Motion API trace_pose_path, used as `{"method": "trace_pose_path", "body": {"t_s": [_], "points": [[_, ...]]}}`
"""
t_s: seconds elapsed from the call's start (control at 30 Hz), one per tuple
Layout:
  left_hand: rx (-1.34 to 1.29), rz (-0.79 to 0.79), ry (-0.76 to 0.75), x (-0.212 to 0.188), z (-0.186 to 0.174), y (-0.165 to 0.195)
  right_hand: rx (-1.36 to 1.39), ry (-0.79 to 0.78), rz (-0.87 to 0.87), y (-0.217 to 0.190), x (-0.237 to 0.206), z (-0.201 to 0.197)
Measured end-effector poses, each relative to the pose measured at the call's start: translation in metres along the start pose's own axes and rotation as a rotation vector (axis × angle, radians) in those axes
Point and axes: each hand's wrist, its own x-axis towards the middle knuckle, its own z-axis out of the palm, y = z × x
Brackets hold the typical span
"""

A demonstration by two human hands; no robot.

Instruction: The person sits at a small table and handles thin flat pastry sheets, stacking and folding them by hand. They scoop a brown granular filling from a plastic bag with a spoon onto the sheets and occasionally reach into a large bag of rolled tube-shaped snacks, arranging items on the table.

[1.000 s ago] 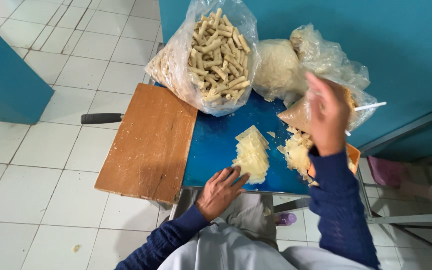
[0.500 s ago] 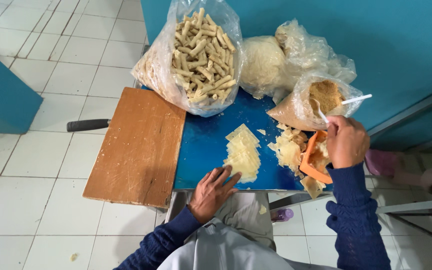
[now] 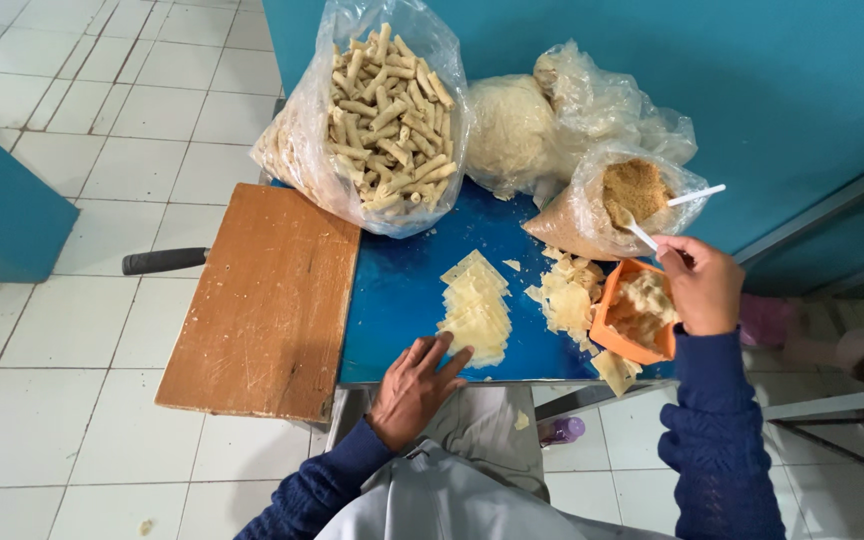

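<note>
Head view shows the right hand (image 3: 704,288) closed in a pinch on a white plastic spoon (image 3: 642,236), just above an orange tray (image 3: 607,322) of filling, with the bag of brown crumbs (image 3: 624,200) just beyond its knuckles. The left hand (image 3: 414,385) lies flat with fingers spread at the near edge of the blue worktop (image 3: 402,290), fingertips touching the stack of pale wrappers (image 3: 475,308); farther out sit a wooden board (image 3: 267,300) and a bag of rolled sticks (image 3: 377,115). The tray overhangs the worktop's edge, so a careless scoop could probably tip it off.
</note>
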Motion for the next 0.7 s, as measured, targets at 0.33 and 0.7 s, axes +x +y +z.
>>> {"method": "trace_pose_path", "body": {"t_s": [0.33, 0.7], "points": [[-0.201, -0.219, 0.19, 0.016, -0.002, 0.007, 0.426, -0.212, 0.082, -0.004, -0.044, -0.001], [-0.21, -0.197, 0.172, 0.029, -0.014, 0.009, 0.262, -0.495, 0.004, -0.045, -0.139, 0.071]]}}
